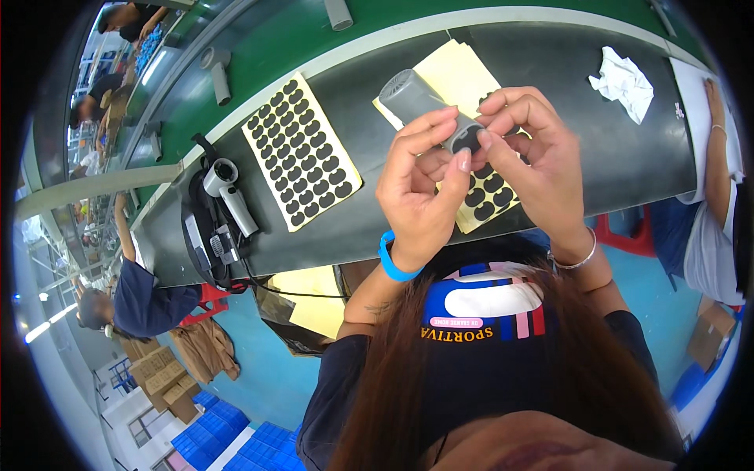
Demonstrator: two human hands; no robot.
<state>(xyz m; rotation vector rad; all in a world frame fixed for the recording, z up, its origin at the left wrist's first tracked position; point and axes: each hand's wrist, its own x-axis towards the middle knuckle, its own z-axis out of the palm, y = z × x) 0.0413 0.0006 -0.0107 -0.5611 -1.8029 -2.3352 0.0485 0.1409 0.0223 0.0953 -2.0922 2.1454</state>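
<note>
Both my hands are raised over the dark work table around a grey hair dryer, its round vented end pointing away from me. My left hand is closed on the near end of the hair dryer, with the thumb beside a black oval sticker lying on that end. Fingertips of my right hand pinch at the sticker's right edge; whether it is fully stuck down I cannot tell. Under my hands lies a yellow sheet of black stickers, partly hidden by them.
Left of my hands lies another sticker sheet. Further left are a second grey hair dryer and a black strap with a cable. Crumpled white paper lies at the right. Beyond runs a green conveyor carrying grey hair dryers. People sit on both sides.
</note>
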